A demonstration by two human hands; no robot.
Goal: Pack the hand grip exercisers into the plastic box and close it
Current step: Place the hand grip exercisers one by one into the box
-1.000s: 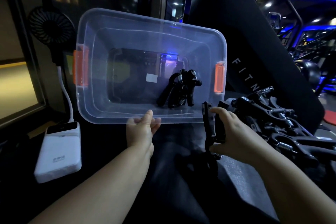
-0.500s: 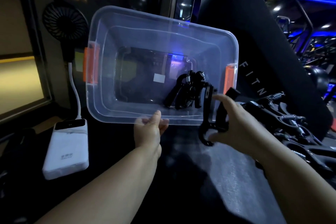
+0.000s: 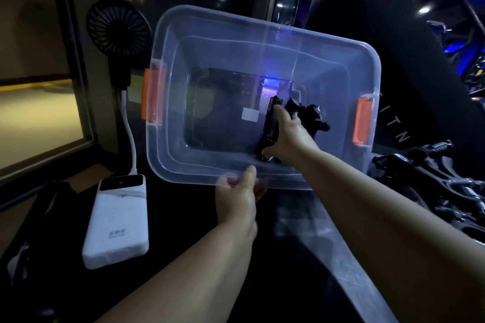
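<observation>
Clear, seemingly smooth plastic box [image 3: 262,42].

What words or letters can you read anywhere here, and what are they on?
"ITN": white letters on the black padded panel behind the plastic box; more letters are hidden by the box.
White power bank: small grey print, too blurred to read.
White sticker on the box bottom: no readable text.
Nothing else is readable.

Left hand [image 3: 237,195]: your fingers pinch a rim, arm stretched forward.
Right hand [image 3: 290,136]: closed in a grasp, arm extended forward.
</observation>
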